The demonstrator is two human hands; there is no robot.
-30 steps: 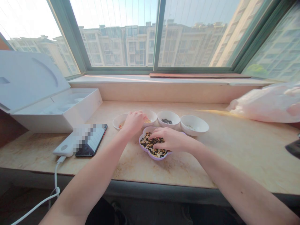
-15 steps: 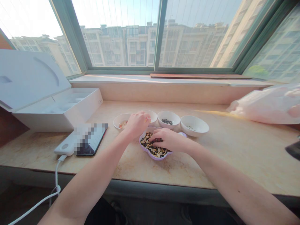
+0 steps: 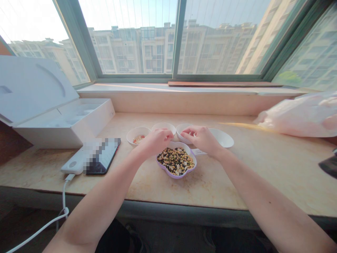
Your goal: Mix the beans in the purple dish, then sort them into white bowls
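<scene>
A lilac-rimmed, scalloped bowl [image 3: 162,168] holds mixed black, yellow and green beans with pale, peanut-like pieces. Just behind its back left edge is my left hand [image 3: 158,140], its fingers curled in front of a small white bowl [image 3: 160,125]; whatever they may hold is hidden. My right hand [image 3: 202,137] hangs over another white bowl [image 3: 182,128], fingertips drawn together at its opening. I cannot see what lies between them. To the left, a third white bowl [image 3: 130,137] contains pale and reddish bits. A wider white bowl [image 3: 225,137] is partly behind my right hand.
An open white box [image 3: 92,121] stands at the left, with a phone [image 3: 110,154] and a white power bank [image 3: 73,163] with a cable in front of it. A plastic bag [image 3: 300,117] lies at the right. Behind the counter [image 3: 263,168] is a window.
My right hand has left the beans in the lilac bowl and moved back to the white bowl behind it. My left hand has shifted slightly right and lower.
</scene>
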